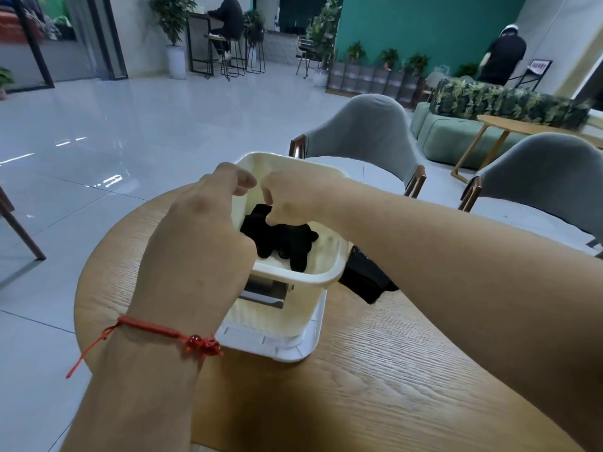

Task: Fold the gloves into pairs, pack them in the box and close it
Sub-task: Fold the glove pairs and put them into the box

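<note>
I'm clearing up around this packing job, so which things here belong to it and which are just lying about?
Job: box; packed gloves inside it, right hand pinching them; loose gloves beside the box; white lid under it; left hand over the rim.
Lying about: wooden table, grey chairs, green sofa, red bracelet.

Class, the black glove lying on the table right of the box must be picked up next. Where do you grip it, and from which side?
Pinch the near end of the glove, which juts out free on the table, coming from above on the near right; the box wall blocks its left.
</note>
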Demonstrator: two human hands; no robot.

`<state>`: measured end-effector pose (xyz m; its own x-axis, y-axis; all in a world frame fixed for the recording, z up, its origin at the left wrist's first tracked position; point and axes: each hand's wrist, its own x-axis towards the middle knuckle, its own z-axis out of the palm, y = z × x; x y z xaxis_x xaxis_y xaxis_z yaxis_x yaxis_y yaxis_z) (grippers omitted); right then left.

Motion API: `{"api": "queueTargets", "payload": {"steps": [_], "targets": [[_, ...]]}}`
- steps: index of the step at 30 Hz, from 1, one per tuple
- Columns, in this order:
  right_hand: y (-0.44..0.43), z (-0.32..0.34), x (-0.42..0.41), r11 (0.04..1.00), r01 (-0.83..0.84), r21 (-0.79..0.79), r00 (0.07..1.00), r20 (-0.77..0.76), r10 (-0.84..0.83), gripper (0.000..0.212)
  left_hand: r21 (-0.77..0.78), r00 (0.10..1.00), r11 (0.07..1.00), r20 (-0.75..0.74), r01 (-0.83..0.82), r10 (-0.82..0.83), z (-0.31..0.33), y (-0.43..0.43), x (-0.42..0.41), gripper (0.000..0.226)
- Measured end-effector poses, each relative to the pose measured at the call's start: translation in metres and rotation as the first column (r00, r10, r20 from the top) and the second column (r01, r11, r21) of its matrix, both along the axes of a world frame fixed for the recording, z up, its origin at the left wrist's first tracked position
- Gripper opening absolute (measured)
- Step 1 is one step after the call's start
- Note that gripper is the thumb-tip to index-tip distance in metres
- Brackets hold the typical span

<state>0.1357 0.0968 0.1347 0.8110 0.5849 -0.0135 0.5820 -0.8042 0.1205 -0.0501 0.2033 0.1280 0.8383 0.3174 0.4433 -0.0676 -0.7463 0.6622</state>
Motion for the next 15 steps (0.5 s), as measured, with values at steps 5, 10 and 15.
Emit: {"api": "queueTargets", "payload": {"steps": [5,10,15], "targets": [[-0.02,0.019,-0.033,0.997,0.023,0.075,0.999,0.038,-0.025,0.031,-0.111,0.983,0.986,-0.119,0.128,-0.141,0.003,0.007,0.034,0.053],[-0.056,0.033,-0.062,0.99,0.018,0.137,0.99,0.134,-0.036,0.03,-0.095,0.988,0.986,-0.063,0.138,-0.144,0.004,-0.031,0.029,0.052],[-0.111,0.04,-0.097,0.977,0.054,0.204,0.978,0.185,-0.092,0.043,0.04,0.963,0.974,0.145,0.223,-0.226,0.014,-0.073,-0.008,0.069]]}}
